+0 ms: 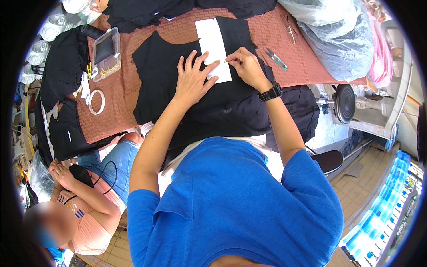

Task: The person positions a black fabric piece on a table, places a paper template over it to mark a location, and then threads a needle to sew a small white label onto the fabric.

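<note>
A piece of black fabric (155,60) lies spread over the table in front of me. On top of it rests a white paper strip (209,33), shaped like a long rectangle with a small notch on its left edge. My left hand (193,80) is spread out, fingers apart, its fingertips pressing on the strip and the cloth beside it. At the strip's right edge, my right hand (247,66) pinches a small whitish piece (227,62), mostly covered by the fingers. A black watch (270,92) is on my right wrist.
Green thread snips (276,59) and scissors (290,31) lie to the right, near large plastic bags (340,40). At left are a clear plastic box (106,54), a white tape roll (96,102) and more black cloth. A person in a peach shirt (95,227) sits lower left.
</note>
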The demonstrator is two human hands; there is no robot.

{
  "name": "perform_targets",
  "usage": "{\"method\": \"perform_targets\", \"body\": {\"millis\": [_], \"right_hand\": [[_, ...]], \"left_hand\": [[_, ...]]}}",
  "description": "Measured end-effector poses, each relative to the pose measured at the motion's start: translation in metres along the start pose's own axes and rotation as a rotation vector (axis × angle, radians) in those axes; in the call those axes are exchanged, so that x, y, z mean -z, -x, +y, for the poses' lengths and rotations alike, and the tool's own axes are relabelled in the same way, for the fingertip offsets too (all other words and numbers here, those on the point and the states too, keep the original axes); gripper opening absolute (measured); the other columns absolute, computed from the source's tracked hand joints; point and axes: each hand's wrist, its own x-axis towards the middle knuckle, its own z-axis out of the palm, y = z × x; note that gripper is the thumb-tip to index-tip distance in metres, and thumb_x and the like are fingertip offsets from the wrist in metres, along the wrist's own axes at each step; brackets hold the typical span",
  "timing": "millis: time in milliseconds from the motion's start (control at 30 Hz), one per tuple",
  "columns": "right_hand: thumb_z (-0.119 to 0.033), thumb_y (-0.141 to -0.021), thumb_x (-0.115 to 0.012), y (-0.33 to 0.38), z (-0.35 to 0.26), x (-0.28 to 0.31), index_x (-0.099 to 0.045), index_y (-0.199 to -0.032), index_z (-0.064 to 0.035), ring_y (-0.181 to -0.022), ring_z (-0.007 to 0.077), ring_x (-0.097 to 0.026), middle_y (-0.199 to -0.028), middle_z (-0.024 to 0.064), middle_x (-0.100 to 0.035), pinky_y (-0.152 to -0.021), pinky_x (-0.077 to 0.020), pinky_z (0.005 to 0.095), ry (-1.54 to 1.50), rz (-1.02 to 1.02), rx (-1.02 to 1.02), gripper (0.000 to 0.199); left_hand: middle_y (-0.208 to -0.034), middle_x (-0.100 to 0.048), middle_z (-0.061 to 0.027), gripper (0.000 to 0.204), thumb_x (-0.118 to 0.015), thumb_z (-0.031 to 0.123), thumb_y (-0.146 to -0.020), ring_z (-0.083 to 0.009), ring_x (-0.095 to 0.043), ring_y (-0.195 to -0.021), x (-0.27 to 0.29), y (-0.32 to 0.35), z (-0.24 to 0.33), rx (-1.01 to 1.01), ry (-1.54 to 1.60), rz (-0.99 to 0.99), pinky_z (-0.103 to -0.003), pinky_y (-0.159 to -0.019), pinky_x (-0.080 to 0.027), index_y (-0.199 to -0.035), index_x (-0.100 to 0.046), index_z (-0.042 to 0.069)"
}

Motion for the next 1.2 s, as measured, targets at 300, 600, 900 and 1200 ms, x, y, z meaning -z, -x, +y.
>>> {"method": "perform_targets", "body": {"millis": [300, 600, 900, 1200], "right_hand": [[-0.002, -0.083, -0.074, -0.005, 0.000, -0.008, -0.069, -0.094, 0.0006, -0.070, 0.0204, -0.063, -0.085, 0.0111, -0.063, -0.067, -0.0523, 0.0342, -0.061, 0.134, -0.088, 0.012], [-0.002, -0.080, -0.077, -0.009, -0.002, -0.010, -0.067, -0.095, 0.0005, -0.072, 0.0228, -0.065, -0.087, 0.0120, -0.065, -0.068, -0.0529, 0.0348, -0.028, 0.113, -0.161, 0.018], [0.000, -0.082, -0.074, -0.009, 0.001, -0.009, -0.066, -0.096, 0.0004, -0.072, 0.0216, -0.065, -0.088, 0.0124, -0.065, -0.069, -0.0533, 0.0347, -0.077, 0.109, -0.185, 0.017], [0.002, -0.081, -0.073, -0.009, 0.000, -0.008, -0.064, -0.096, 0.0008, -0.072, 0.0228, -0.065, -0.087, 0.0129, -0.064, -0.068, -0.0531, 0.0351, -0.051, 0.120, -0.143, 0.017]], "left_hand": [[-0.146, -0.051, -0.0083, 0.047, -0.069, 0.031, -0.092, -0.0310, -0.038, -0.143, 0.010, -0.013, -0.004, -0.165, 0.055, -0.012, -0.054, -0.118, -0.030, -0.134, -0.060, 0.013], [-0.141, -0.056, -0.0086, 0.044, -0.068, 0.028, -0.093, -0.0306, -0.048, -0.136, 0.009, -0.018, -0.007, -0.177, 0.156, -0.031, -0.046, -0.115, -0.038, -0.133, -0.061, 0.012], [-0.142, -0.055, -0.0069, 0.042, -0.063, 0.032, -0.098, -0.0314, -0.049, -0.133, 0.003, -0.018, -0.004, -0.182, 0.073, -0.019, -0.047, -0.114, -0.039, -0.138, -0.061, 0.021], [-0.139, -0.056, -0.0083, 0.040, -0.064, 0.031, -0.095, -0.0322, -0.049, -0.130, 0.001, -0.019, -0.003, -0.178, 0.095, 0.008, -0.048, -0.112, -0.037, -0.133, -0.063, 0.018]]}}
